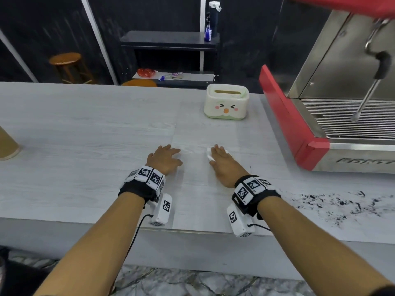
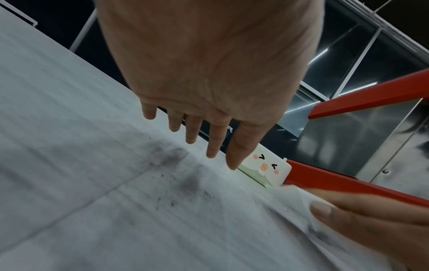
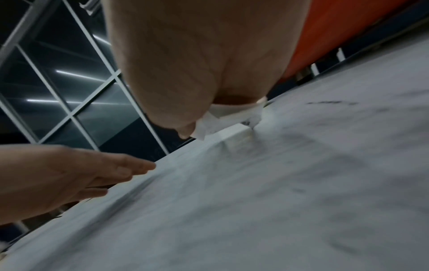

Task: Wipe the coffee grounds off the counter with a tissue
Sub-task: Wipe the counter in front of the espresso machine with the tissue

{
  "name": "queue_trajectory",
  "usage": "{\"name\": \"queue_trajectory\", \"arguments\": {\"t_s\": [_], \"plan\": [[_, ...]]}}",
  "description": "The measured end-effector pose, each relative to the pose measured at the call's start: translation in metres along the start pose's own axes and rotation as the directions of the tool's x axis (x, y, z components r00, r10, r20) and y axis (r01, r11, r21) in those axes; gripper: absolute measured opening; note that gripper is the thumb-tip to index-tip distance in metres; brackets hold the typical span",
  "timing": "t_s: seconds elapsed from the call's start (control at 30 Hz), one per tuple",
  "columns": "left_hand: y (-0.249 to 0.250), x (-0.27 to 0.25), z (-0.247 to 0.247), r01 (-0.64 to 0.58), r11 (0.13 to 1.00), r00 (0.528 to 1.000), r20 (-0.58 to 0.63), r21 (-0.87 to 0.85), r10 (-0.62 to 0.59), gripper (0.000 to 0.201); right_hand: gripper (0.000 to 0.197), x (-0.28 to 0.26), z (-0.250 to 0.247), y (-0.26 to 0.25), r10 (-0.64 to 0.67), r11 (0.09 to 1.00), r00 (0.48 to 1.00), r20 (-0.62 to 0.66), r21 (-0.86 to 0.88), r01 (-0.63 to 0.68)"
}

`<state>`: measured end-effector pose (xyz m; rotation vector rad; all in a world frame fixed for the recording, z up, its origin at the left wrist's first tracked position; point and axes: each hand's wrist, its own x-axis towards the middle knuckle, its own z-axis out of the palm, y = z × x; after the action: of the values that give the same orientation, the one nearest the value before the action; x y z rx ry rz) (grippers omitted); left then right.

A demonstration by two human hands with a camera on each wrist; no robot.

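Dark coffee grounds [image 1: 342, 205] lie scattered on the pale grey counter [image 1: 85, 129] near its front edge, to the right of my right wrist. My right hand [image 1: 221, 160] lies flat with straight fingers on a white tissue [image 1: 210, 155] and presses it to the counter. In the right wrist view the crumpled tissue [image 3: 232, 117] shows under the palm [image 3: 197, 73]. My left hand [image 1: 165, 157] rests beside it, holding nothing, its fingers [image 2: 213, 139] straight and slightly spread. Fine dark specks and a grey smear [image 2: 183, 179] mark the counter below those fingers.
A cream tissue box [image 1: 226, 102] with a cartoon face stands behind the hands. A red and steel espresso machine [image 1: 303, 133] fills the right side, its steam wand [image 1: 367, 97] hanging over the drip grille. A brown paper cup [image 1: 6, 144] stands at the far left edge.
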<state>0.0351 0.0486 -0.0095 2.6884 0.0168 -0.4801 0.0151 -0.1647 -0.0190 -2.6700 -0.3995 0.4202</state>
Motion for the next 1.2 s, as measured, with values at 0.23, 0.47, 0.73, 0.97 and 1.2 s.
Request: {"name": "queue_trajectory", "arguments": {"t_s": [0.23, 0.47, 0.73, 0.97, 1.2], "plan": [[-0.007, 0.027, -0.004, 0.004, 1.0, 1.0, 0.012, 0.021, -0.004, 0.059, 0.059, 0.044, 0.015, -0.043, -0.061, 0.995, 0.989, 0.132, -0.072, 0.071], [-0.007, 0.033, 0.004, -0.004, 0.999, 1.0, 0.02, 0.044, 0.004, 0.066, 0.067, 0.046, 0.028, -0.025, 0.034, 0.97, 0.988, 0.151, -0.242, 0.004], [-0.008, 0.028, 0.006, -0.029, 0.999, 1.0, 0.007, 0.045, 0.029, 0.065, 0.067, 0.025, 0.012, 0.015, 0.126, 0.959, 0.988, 0.09, -0.268, -0.098], [0.0, 0.028, 0.009, -0.018, 1.0, 0.999, -0.03, 0.02, 0.019, 0.06, 0.055, 0.002, -0.004, 0.048, 0.198, 0.902, 0.98, -0.027, -0.386, -0.193], [0.021, 0.04, 0.006, -0.08, 0.997, 0.997, -0.022, 0.001, 0.08, 0.062, 0.043, 0.024, -0.022, 0.058, 0.102, 0.96, 0.985, -0.136, -0.246, -0.133]]}}
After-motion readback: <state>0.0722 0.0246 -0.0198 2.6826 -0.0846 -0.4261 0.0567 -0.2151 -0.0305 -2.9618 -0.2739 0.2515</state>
